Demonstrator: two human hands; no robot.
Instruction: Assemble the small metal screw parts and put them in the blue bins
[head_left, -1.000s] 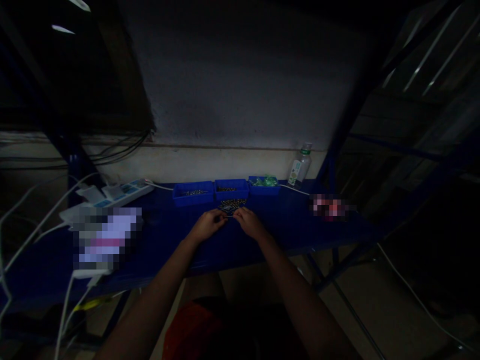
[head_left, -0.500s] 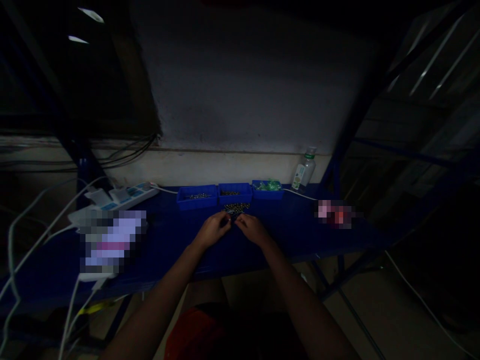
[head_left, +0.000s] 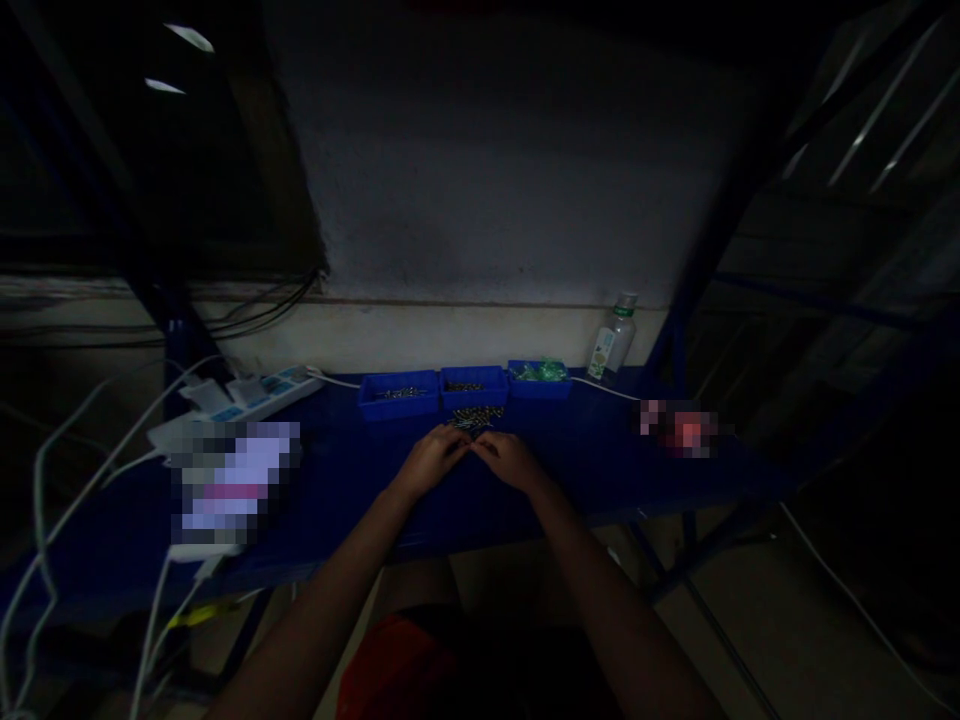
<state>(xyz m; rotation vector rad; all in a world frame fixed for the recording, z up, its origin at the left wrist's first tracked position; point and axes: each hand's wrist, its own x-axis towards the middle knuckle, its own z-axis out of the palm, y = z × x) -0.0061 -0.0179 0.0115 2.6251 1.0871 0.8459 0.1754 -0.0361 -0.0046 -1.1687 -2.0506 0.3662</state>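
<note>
My left hand (head_left: 436, 457) and my right hand (head_left: 507, 458) meet fingertip to fingertip over the blue table (head_left: 450, 520). Both are closed in a pinch; whatever is between the fingers is too small and dark to make out. Just beyond them lies a pile of small metal parts (head_left: 480, 414), some brassy and some silvery, possibly screws. Behind the pile stand a left blue bin (head_left: 399, 404) with silvery pin-like pieces, a middle blue bin (head_left: 474, 396) with small brassy pieces, and a right blue bin (head_left: 540, 388) with green plastic wrap in it.
At the left are a white power strip (head_left: 255, 402) with plugs and cables, and a blurred-out phone-like object (head_left: 244, 475). A clear bottle (head_left: 616, 340) stands by the wall at right, with a blurred reddish item (head_left: 686, 430) nearer. Blue frame posts (head_left: 675, 330) flank the table.
My fingertips have come closer together and now touch in front of the pile. The whole view has shifted slightly; the bins and the other things stay in place.
</note>
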